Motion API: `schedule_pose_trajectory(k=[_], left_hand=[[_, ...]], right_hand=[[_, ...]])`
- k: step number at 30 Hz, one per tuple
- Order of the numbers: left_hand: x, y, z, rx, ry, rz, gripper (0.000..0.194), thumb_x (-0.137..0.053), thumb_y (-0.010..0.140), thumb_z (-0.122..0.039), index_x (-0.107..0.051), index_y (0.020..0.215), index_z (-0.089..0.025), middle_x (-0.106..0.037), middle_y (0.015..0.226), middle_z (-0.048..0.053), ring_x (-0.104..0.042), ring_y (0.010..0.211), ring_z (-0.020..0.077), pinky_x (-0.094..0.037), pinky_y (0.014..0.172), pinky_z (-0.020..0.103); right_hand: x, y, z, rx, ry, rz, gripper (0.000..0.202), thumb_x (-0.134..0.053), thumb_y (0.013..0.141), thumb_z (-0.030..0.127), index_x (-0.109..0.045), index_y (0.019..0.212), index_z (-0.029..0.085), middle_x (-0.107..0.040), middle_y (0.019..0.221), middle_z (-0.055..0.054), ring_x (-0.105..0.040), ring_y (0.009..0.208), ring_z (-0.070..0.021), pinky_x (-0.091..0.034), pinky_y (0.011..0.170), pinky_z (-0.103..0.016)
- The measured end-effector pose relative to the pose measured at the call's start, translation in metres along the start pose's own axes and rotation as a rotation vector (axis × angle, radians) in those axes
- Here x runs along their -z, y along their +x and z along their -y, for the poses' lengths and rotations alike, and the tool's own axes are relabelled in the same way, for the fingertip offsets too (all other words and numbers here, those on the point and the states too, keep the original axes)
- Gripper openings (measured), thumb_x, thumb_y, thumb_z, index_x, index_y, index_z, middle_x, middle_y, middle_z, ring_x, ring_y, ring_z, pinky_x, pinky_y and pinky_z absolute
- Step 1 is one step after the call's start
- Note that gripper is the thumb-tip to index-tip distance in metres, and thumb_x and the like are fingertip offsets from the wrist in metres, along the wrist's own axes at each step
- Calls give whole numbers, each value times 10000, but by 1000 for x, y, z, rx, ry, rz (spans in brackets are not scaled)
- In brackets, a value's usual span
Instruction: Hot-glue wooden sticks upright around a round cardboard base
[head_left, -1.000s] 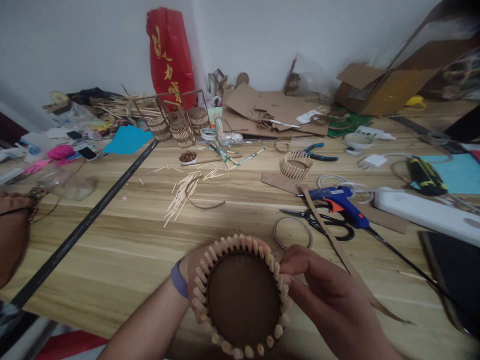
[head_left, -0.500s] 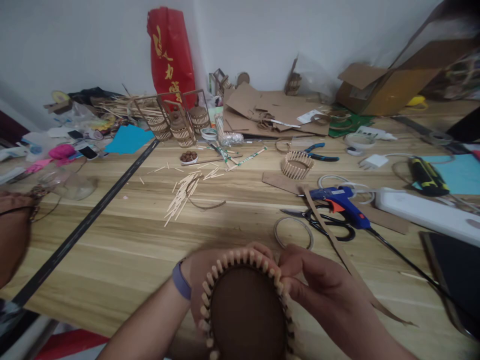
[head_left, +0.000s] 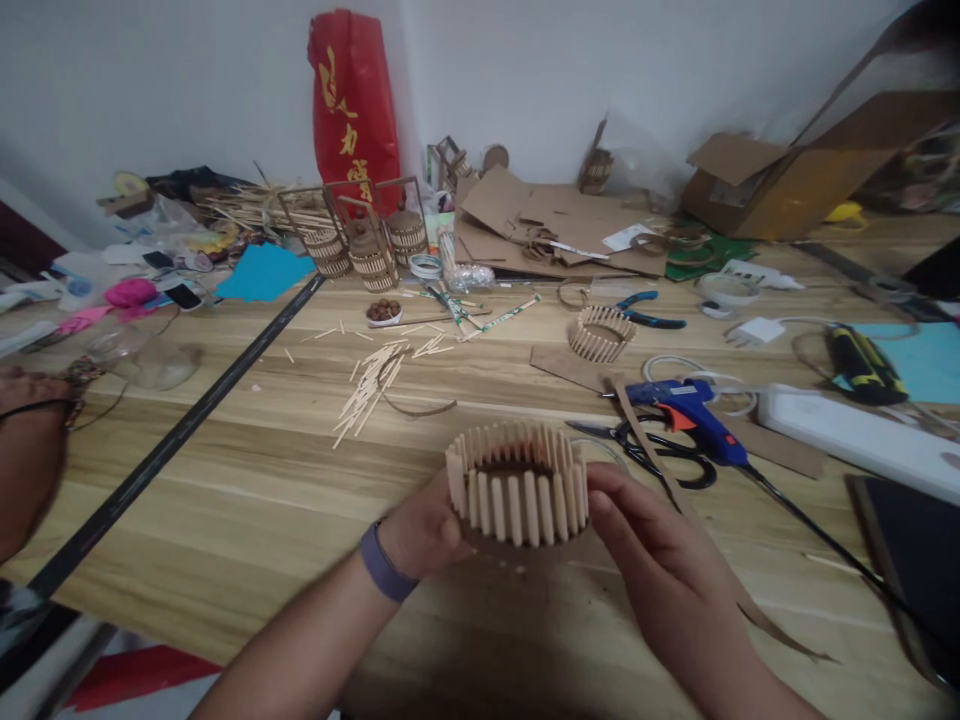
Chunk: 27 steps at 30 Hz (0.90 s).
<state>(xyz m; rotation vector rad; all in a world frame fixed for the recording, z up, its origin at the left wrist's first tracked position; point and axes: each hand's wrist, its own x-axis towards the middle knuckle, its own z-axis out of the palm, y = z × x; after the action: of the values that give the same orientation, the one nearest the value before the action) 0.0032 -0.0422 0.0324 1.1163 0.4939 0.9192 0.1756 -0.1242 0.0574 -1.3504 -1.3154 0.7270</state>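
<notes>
A small round basket (head_left: 517, 510) of short upright wooden sticks set about a brown disc base is held over the front of the table. My left hand (head_left: 427, 525), with a purple wristband, is closed on its left side, thumb in front and the other fingers hidden behind. On the right side, my right hand (head_left: 637, 520) touches the sticks with thumb and fingertips. A similar stick ring (head_left: 602, 335) stands farther back. Behind my right hand lie black scissors (head_left: 667, 450) and a blue glue gun (head_left: 694, 410).
Loose sticks (head_left: 367, 390) lie mid-table by a bowl of brown balls (head_left: 384, 312). Finished little baskets (head_left: 373, 265) stand before a red bag (head_left: 352, 110). A white power strip (head_left: 855, 430) lies right. Another person's arm (head_left: 30, 450) rests at the left edge.
The basket has been lifted away from me and turned, so its stick side now faces me instead of its brown base. Both hands moved with it.
</notes>
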Motion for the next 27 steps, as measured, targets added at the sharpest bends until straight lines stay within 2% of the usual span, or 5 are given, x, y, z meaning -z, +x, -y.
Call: schedule_pose_trajectory(k=[4,7,10,17,27], left_hand=[[-10,5,-6,120,-207,189,782,-866,573,-573,-629,1231,-225,-659,1218,101,-559,1223,352,-421,1053,486],[-11,5,-3,104,-172,207,790,-913,566,-434,-587,1250,-209,-605,1292,110,-523,1257,342,-383,1083,486],[-9,3,2,68,-37,186,906,-941,526,-358,-504,1303,-196,-544,1352,135,-481,1289,347,-349,1109,505],[-5,-1,4,42,150,214,972,-926,559,-347,-399,1360,-188,-484,1399,150,-445,1315,331,-312,1141,500],[-1,6,3,99,-112,341,927,-928,564,-309,-454,1354,-199,-552,1349,149,-459,1322,361,-297,1135,537]], right_hand=[[-1,-3,-13,207,-173,14,514,-493,909,590,-585,1302,272,-669,1263,-88,-623,1159,-252,-528,930,-357],[-4,-3,-20,189,-192,88,838,-475,774,786,-486,1394,222,-622,1322,-140,-596,1194,-306,-520,951,-405],[-7,-1,-21,115,-156,109,956,-538,653,840,-491,1355,193,-643,1269,-157,-628,1134,-319,-547,904,-390],[-10,-1,-20,143,-105,114,793,-585,750,733,-502,1311,179,-652,1240,-150,-642,1107,-289,-557,889,-357],[1,4,-21,213,-59,228,580,-301,978,558,-469,1437,247,-661,1270,-103,-585,1223,-245,-480,1024,-363]])
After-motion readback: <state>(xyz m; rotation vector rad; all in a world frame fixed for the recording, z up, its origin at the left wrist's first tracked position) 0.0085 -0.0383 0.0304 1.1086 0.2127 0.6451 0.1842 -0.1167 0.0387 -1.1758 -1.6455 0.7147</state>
